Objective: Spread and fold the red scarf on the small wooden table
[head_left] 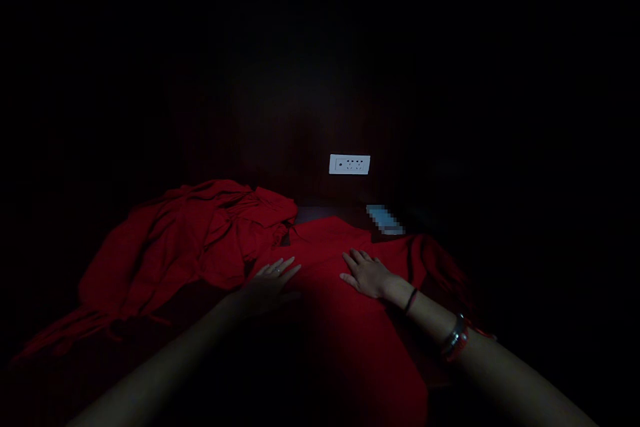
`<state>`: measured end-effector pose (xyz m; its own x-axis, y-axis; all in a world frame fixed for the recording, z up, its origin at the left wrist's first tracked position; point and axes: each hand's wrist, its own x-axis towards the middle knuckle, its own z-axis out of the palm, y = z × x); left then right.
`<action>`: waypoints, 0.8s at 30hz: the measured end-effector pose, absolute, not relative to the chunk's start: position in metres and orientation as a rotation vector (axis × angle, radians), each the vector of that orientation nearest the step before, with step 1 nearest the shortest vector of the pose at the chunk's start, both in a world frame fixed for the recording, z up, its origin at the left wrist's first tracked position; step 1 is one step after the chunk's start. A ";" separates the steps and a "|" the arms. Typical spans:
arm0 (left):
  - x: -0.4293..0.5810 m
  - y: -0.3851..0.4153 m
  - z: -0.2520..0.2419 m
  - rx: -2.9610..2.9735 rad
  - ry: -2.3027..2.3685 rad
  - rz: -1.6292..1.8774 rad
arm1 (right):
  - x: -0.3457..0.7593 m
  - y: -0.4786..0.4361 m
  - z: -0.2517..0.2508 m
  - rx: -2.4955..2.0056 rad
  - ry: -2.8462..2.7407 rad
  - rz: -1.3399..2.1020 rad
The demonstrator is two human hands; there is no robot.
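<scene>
Finds the left hand (270, 280) and right hand (367, 273) both open, fingers spread, palms down, gripping nothing, resting on the flat red cloth (350, 340) spread directly in front. Notes a second, crumpled red heap (200, 233) just left of it, meeting its upper edge, with neither hand on it. Records a white wall socket (349, 165) behind and a pale blurred object (384, 220) by the cloth's far right corner. Judges the spreading largely done beneath the palms; no fold visible; heap not yet dealt with. Cannot identify the supporting surface in the dark.
</scene>
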<state>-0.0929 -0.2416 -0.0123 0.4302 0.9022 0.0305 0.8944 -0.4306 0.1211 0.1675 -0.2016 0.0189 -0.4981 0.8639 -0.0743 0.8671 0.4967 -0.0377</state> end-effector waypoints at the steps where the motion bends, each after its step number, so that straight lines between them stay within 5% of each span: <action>1: -0.098 -0.244 -0.008 2.570 1.603 0.123 | 0.165 -0.203 0.021 1.528 2.703 -0.122; 6: -0.113 -0.232 0.030 2.538 1.649 0.270 | 0.165 -0.179 0.041 1.523 2.773 -0.105; 13: -0.130 -0.194 0.061 2.540 1.636 -0.239 | 0.185 -0.145 0.057 1.425 2.689 0.016; 20: -0.157 -0.176 0.061 2.281 1.633 0.506 | 0.251 -0.128 0.085 1.625 2.802 -0.288; 24: -0.148 -0.176 0.053 2.227 1.723 0.632 | 0.268 -0.117 0.081 1.726 2.679 -0.287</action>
<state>-0.1482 -0.1761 0.0532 0.2043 0.9619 0.1814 0.8510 -0.2661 0.4528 0.2677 -0.1170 0.0805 -0.4169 0.9077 -0.0479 0.8972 0.4024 -0.1817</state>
